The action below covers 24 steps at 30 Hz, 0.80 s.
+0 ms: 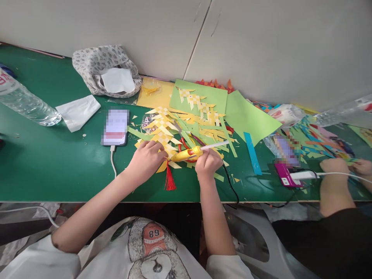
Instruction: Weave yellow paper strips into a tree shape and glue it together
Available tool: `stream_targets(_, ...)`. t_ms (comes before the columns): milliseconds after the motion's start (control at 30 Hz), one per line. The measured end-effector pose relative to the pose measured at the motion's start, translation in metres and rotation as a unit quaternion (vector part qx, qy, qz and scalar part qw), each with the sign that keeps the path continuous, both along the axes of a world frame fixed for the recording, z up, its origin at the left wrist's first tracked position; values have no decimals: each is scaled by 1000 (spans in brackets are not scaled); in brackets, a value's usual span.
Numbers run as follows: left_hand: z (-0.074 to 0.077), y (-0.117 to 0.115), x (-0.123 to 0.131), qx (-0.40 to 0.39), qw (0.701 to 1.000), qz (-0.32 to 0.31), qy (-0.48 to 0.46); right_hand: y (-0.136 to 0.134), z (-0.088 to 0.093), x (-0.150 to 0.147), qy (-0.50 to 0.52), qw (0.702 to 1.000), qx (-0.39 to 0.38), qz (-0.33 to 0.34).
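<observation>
My right hand (208, 161) is closed round a yellow hot glue gun (186, 154), with a clear glue stick (215, 145) jutting from its back. The gun's nozzle points left, close to the fingers of my left hand (149, 157). Those fingers are pinched together at the lower end of a woven yellow-and-white paper strip piece (163, 123). A red tassel (170, 178) hangs beside them; whether the fingertips grip the tassel's cord or the paper is hidden. Red-handled scissors (182, 142) lie partly covered behind the gun.
Green and yellow paper strips litter the green table (87, 170). A phone (115, 128) on a cable lies left, near a water bottle (31, 102) and a cloth bag (87, 66). At right are a purple power socket (283, 176) and another person's hands (335, 166).
</observation>
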State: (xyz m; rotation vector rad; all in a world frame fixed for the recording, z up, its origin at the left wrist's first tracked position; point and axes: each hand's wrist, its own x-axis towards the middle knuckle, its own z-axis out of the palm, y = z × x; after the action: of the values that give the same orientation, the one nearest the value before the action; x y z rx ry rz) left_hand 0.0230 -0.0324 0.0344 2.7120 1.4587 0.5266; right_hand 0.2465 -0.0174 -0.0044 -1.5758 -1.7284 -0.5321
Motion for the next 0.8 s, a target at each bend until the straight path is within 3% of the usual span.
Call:
stream_targets(100,-3,15,1,-65,997,-44,-2,0,0,0,0,1000,-6,-5)
stream_targets(200,-5,22,0,-91,995,-44,-4,0,1,-1,3,1000,-14,-8)
stream_targets(800,-3,23,3,-96,993,-69,6,0,2,-1,-8,1000,-2,-1)
